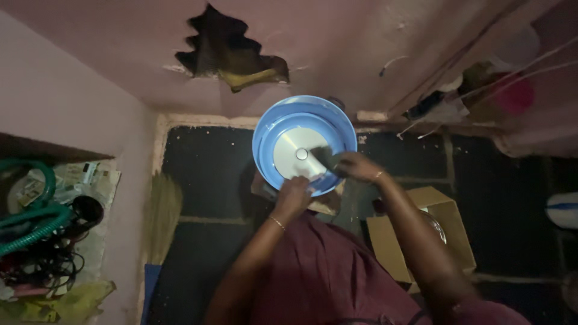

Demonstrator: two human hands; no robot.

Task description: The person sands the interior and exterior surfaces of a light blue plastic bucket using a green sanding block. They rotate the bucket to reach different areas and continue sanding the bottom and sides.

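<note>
Dim room w/ pink walls, seen from above, looking down. Far left: a shelf recess w/ a green hose (33, 219) coiled over a tangle of black cables (51, 262). Next to the wall, a straw broom (161, 210) leans at the edge of the dark floor. Centre: a round blue tub (271, 129), w/ a pale disc (295, 153) and small hub at its middle. Left hand (293, 197), bangle at wrist, is closed on the tub's near rim. Right hand (356, 167) reaches over the rim from the right, fingers curled round a dark object (327, 158) inside the tub; what it is can't be told. Right of the arms: an open cardboard box (448, 232) on the floor. Above, a ragged hole (229, 51) in the pink plaster.
</note>
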